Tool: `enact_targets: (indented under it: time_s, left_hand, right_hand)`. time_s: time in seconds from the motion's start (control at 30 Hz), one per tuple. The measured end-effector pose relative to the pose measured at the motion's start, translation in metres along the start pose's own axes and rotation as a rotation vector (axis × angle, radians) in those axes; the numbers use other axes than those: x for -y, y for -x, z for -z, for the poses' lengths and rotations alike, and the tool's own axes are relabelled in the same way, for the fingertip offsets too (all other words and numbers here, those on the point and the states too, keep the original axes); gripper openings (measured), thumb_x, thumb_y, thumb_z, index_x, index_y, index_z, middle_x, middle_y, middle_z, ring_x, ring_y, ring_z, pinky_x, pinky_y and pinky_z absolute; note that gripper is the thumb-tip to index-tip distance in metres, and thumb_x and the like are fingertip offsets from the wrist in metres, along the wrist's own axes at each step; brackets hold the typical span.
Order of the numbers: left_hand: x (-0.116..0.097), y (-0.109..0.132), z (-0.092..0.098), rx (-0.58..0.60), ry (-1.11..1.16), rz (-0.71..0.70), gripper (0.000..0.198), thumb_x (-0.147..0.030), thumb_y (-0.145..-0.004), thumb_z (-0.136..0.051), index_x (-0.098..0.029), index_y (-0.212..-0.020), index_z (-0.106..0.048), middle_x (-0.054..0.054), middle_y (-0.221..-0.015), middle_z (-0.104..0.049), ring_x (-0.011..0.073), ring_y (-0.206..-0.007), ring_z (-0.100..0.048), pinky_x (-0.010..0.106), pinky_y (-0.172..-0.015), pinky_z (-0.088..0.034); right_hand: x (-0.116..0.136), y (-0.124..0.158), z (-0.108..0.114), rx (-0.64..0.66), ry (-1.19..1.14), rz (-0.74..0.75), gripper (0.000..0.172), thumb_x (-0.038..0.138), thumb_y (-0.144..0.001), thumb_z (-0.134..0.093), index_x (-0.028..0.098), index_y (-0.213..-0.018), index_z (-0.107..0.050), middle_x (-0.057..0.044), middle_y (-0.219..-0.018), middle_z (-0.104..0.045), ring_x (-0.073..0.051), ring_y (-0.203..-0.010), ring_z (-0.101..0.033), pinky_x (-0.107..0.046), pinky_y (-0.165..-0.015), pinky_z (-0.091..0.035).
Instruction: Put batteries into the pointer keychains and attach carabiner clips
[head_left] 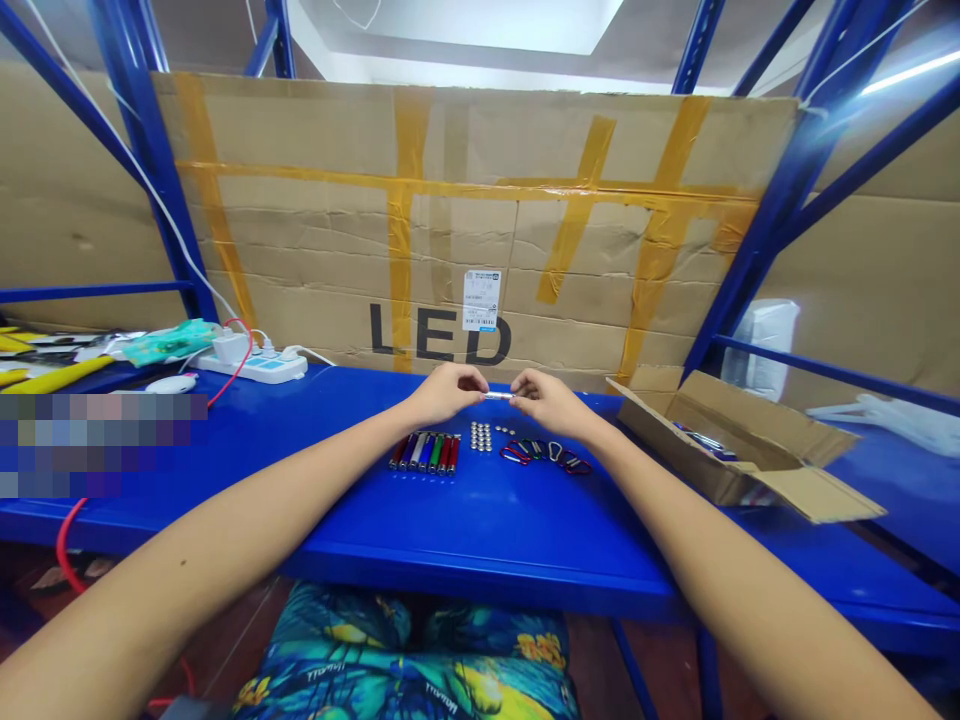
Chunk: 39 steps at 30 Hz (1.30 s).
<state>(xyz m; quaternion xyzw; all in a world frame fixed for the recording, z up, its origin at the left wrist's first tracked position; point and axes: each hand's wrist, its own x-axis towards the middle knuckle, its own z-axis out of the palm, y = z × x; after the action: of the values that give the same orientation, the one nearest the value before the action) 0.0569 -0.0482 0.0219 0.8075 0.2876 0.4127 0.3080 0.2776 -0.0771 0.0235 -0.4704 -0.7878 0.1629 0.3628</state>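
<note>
Coloured tubes (425, 453): rowed between the tabletop's (480, 520) front and back edges; fine detail too small to make out;
Left hand (442, 393): my thumb and fingers pinch the silver tube's (498, 396) left end;
Silver tube: toward the back edge; its ends hidden by my fingertips;
Right hand (550, 402): pinching its right end;
Carton (821, 493): right side; contents partly hidden.

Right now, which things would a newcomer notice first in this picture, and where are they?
Probably the large cardboard panel first, at the back of the blue table, with black LED letters and orange tape. Next, the left hand and right hand, near the picture's centre, pinch a slim silvery tube between them. Nearer the person, a row of coloured tubes lies on the table.
</note>
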Motion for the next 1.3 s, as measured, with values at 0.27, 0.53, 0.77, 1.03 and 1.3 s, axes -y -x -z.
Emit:
enact_targets:
  time_s: [0.27,0.53,0.77,1.03,1.3]
  left_hand:
    - [0.015,-0.005,0.003,-0.055,-0.211,-0.026,0.007,-0.022,-0.071,-0.064,-0.020,-0.072,-0.071,0.006,-0.078,-0.070,0.0224,-0.077,-0.062,0.039,-0.076,-0.046]
    - [0.036,-0.004,0.006,0.031,-0.305,-0.035,0.012,-0.017,-0.066,-0.062,-0.022,-0.067,-0.073,0.006,-0.071,-0.071,0.0225,-0.067,-0.061,0.037,-0.068,-0.043]
    - [0.018,-0.001,0.005,0.202,-0.459,0.083,0.022,-0.010,-0.063,-0.057,-0.016,-0.077,-0.073,0.004,-0.078,-0.073,0.0174,-0.076,-0.064,0.027,-0.071,-0.045]
    - [0.016,-0.001,0.006,0.217,-0.492,0.106,0.018,-0.014,-0.071,-0.058,-0.016,-0.081,-0.073,0.004,-0.084,-0.074,0.0172,-0.083,-0.065,0.026,-0.076,-0.045]
    - [0.015,0.000,0.005,0.212,-0.465,0.112,0.017,-0.013,-0.069,-0.061,-0.014,-0.082,-0.072,0.004,-0.084,-0.074,0.0170,-0.080,-0.065,0.026,-0.074,-0.046]
  right_hand:
    - [-0.012,-0.011,-0.005,-0.008,0.158,0.044,0.008,0.025,-0.078,-0.062,0.017,-0.075,-0.061,-0.004,-0.077,-0.067,-0.017,-0.074,-0.058,-0.029,-0.069,-0.042]
    - [-0.015,-0.015,-0.017,0.167,0.249,0.069,0.009,0.018,-0.080,-0.061,0.018,-0.077,-0.069,-0.006,-0.083,-0.072,-0.019,-0.075,-0.062,-0.031,-0.071,-0.043]
    - [-0.010,-0.013,-0.016,0.203,0.291,0.059,0.016,0.017,-0.082,-0.058,0.018,-0.089,-0.073,-0.006,-0.095,-0.075,-0.019,-0.086,-0.066,-0.029,-0.078,-0.046]
    - [-0.011,-0.013,-0.019,0.217,0.308,0.098,0.022,0.013,-0.082,-0.055,0.019,-0.090,-0.075,-0.004,-0.093,-0.075,-0.018,-0.083,-0.066,-0.026,-0.078,-0.047]
    - [-0.012,-0.013,-0.019,0.210,0.292,0.072,0.018,0.016,-0.083,-0.058,0.018,-0.091,-0.074,-0.005,-0.092,-0.075,-0.017,-0.082,-0.067,-0.026,-0.076,-0.047]
